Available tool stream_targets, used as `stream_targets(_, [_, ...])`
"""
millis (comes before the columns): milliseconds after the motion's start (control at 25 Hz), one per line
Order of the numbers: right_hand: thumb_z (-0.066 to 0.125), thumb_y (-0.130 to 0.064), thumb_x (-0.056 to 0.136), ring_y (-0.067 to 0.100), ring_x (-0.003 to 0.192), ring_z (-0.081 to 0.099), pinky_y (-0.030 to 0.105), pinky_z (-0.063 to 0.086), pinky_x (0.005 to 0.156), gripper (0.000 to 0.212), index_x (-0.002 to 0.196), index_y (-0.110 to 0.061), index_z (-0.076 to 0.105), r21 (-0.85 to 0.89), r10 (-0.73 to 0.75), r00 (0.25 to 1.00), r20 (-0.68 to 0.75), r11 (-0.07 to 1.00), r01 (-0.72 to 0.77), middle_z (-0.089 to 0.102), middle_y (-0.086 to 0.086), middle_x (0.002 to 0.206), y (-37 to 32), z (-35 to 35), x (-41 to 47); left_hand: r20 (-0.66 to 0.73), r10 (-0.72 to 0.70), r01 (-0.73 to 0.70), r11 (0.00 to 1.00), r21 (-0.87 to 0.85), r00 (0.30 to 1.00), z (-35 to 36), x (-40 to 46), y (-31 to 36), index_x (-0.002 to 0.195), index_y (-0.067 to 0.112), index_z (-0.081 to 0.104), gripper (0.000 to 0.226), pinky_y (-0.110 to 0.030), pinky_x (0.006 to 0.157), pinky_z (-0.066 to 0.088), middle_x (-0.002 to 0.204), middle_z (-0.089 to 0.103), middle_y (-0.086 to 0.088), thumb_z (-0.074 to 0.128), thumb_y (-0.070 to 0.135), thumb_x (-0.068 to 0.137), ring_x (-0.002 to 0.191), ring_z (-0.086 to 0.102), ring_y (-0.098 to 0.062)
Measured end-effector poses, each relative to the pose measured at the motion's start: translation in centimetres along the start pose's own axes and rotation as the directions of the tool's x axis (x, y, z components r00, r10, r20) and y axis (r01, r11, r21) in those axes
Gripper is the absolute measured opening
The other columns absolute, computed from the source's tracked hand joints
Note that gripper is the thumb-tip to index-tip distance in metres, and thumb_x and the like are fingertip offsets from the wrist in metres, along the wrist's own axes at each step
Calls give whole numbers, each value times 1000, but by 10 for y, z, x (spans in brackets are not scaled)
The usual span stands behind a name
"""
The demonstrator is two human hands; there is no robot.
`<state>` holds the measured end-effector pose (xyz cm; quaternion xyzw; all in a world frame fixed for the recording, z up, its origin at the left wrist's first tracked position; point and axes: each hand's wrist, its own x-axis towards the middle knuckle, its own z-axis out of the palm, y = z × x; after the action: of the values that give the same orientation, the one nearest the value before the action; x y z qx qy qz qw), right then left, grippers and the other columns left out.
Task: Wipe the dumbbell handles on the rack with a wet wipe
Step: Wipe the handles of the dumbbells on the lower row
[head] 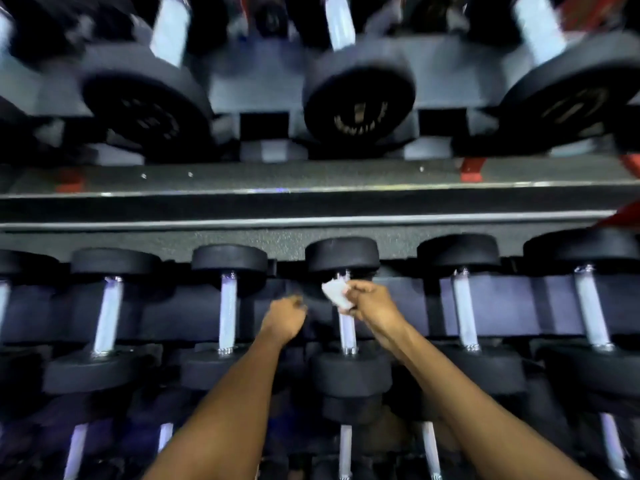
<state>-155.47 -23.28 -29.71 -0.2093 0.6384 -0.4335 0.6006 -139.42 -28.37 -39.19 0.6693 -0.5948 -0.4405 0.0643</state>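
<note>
A row of black dumbbells with chrome handles lies on the middle shelf of the rack [311, 202]. My right hand [372, 304] grips a crumpled white wet wipe [337, 295] against the upper end of the centre dumbbell's handle [347, 332], just below its far head. My left hand [285, 315] hovers to the left of that handle with its fingers curled, holding nothing that I can see. It sits between the centre dumbbell and the neighbouring handle [228, 308].
Larger dumbbells [358, 98] fill the upper shelf, blurred. More chrome handles run left [107, 315] and right [465, 311] on the middle shelf. A lower row of dumbbells [345, 448] shows beneath my forearms.
</note>
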Motion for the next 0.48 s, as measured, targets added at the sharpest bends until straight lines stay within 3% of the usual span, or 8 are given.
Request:
stream_targets(40, [41, 7, 94, 14, 68, 57, 16, 51, 54, 26, 115, 10, 56, 14, 28, 998, 52, 999, -29, 58, 15, 98, -10, 2, -13, -49, -95, 76, 949, -306, 994, -8, -21, 20, 110, 10, 68, 22, -35, 84, 51, 116, 68, -14, 51, 14, 96, 100, 65, -29])
stream_targets(80, [38, 7, 94, 16, 69, 58, 17, 52, 56, 27, 115, 10, 55, 20, 28, 996, 84, 999, -30, 58, 18, 99, -18, 3, -27, -25, -180, 132, 802, -582, 983, -14, -46, 42, 97, 12, 69, 19, -31, 71, 50, 98, 71, -11, 51, 15, 96, 79, 66, -23])
stream_targets(120, [36, 8, 94, 18, 70, 58, 18, 52, 57, 28, 114, 10, 55, 11, 20, 994, 104, 1000, -21, 58, 20, 100, -30, 4, -45, 9, -211, 145, 643, -752, 977, -23, -73, 61, 89, 13, 68, 19, -28, 63, 46, 85, 70, -7, 51, 17, 97, 64, 64, -16])
stream_targets(160, [35, 8, 94, 19, 70, 58, 19, 52, 56, 29, 112, 10, 56, 19, 7, 994, 106, 1000, -9, 58, 20, 100, -40, 3, -63, 22, -190, 124, 548, -827, 982, -30, -101, 77, 85, 14, 67, 21, -26, 59, 44, 75, 69, -3, 51, 19, 98, 54, 61, -11])
stream_targets(240, [39, 6, 93, 19, 72, 59, 20, 53, 57, 26, 108, 8, 59, 13, -53, 995, 85, 999, 52, 60, 18, 98, -54, 2, -100, -24, -110, 40, 541, -840, 994, -40, -151, 102, 87, 15, 66, 19, -24, 54, 41, 66, 67, 3, 52, 21, 98, 48, 59, -7])
stream_targets(320, [49, 0, 92, 19, 75, 58, 24, 52, 62, 17, 94, -3, 66, -79, -140, 988, 58, 986, 145, 63, 14, 90, -59, 2, -134, -84, -52, -41, 556, -830, 995, -47, -188, 116, 88, 18, 65, 16, -19, 52, 42, 71, 66, 1, 54, 23, 98, 52, 58, -7])
stream_targets(480, [62, -3, 86, 11, 77, 61, 25, 47, 70, 28, 78, -29, 69, -273, -411, 889, 204, 848, 455, 70, -4, 80, -57, -1, -178, -92, -18, -73, 469, -880, 996, -51, -226, 126, 90, 10, 64, 14, -16, 55, 50, 72, 68, -2, 55, 18, 98, 58, 63, -6])
